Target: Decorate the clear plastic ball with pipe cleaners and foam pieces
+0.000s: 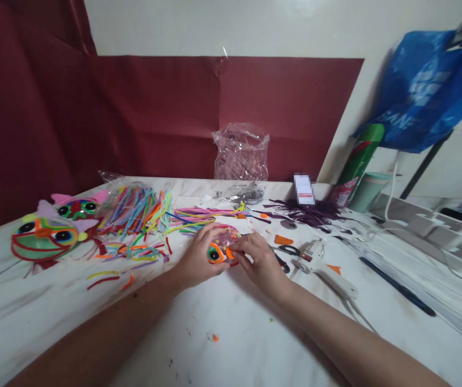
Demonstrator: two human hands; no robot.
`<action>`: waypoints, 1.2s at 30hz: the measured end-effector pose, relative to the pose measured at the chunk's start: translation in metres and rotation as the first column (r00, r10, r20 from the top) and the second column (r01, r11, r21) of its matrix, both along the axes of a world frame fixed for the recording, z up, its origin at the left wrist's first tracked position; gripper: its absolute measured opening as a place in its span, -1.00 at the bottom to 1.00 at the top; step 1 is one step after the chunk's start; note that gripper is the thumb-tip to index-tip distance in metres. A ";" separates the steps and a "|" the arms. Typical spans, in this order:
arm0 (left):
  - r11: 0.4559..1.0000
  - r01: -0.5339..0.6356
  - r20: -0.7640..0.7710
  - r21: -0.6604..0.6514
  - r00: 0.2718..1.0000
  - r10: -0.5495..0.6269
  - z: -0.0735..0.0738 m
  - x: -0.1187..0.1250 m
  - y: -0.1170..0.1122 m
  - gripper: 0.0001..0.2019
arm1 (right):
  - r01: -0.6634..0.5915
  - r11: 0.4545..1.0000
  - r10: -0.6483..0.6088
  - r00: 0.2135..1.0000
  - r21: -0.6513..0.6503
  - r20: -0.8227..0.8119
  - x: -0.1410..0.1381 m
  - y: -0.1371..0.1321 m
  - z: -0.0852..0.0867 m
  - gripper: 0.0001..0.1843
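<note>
My left hand [200,259] curls round the left side of a small round craft face [221,246] with a green-and-black eye, an orange ring and a pink top, lying on the white table [231,333]. From the right, my right hand [257,259] pinches the orange edge of the same piece with fingertips pressed together. Both hands rest on the tabletop near its middle.
Two finished cat-like faces [51,228] lie at the left beside a heap of coloured strips [142,215]. Scissors [285,252], a white glue gun [327,271], purple shreds [309,212], a clear bag [241,151], a green can [357,164] and a blue bag [428,86] stand to the right.
</note>
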State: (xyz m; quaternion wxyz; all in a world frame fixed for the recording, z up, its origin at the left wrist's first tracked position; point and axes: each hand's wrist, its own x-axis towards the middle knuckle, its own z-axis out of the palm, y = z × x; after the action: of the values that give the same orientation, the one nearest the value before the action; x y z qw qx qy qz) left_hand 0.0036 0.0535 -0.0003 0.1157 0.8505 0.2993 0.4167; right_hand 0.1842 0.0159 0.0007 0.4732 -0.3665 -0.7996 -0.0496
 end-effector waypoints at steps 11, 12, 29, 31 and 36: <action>0.994 -0.086 -0.062 0.067 0.994 0.090 -0.005 0.001 0.001 -0.28 | -0.004 0.993 0.003 1.000 -0.115 -0.007 -0.002 -0.001 0.001 -0.81; 0.995 -0.079 -0.064 0.062 0.994 0.083 -0.002 0.002 -0.001 -0.28 | -0.017 0.992 0.016 1.000 -0.125 -0.012 -0.001 -0.002 0.003 -0.81; 0.944 -0.050 -0.030 -0.325 0.999 0.043 0.018 0.002 -0.014 -0.29 | -0.044 0.941 -0.015 0.985 -0.334 -0.170 0.004 -0.001 0.021 -0.92; 0.941 -0.050 -0.020 -0.336 0.999 0.046 0.019 0.002 -0.014 -0.29 | -0.032 0.951 -0.009 0.991 -0.309 -0.132 0.005 -0.001 0.021 -0.91; 0.926 -0.010 0.001 -0.378 1.000 0.011 0.021 0.001 -0.015 -0.30 | 0.006 0.966 -0.027 0.996 -0.258 -0.081 0.003 -0.001 0.019 -0.89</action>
State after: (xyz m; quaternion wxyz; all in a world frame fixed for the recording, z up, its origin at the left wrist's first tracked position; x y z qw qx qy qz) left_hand 0.0045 0.0385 0.0211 0.2757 0.8099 0.3786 0.3530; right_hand 0.1868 0.0148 0.0192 0.4542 -0.4333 -0.7756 0.0663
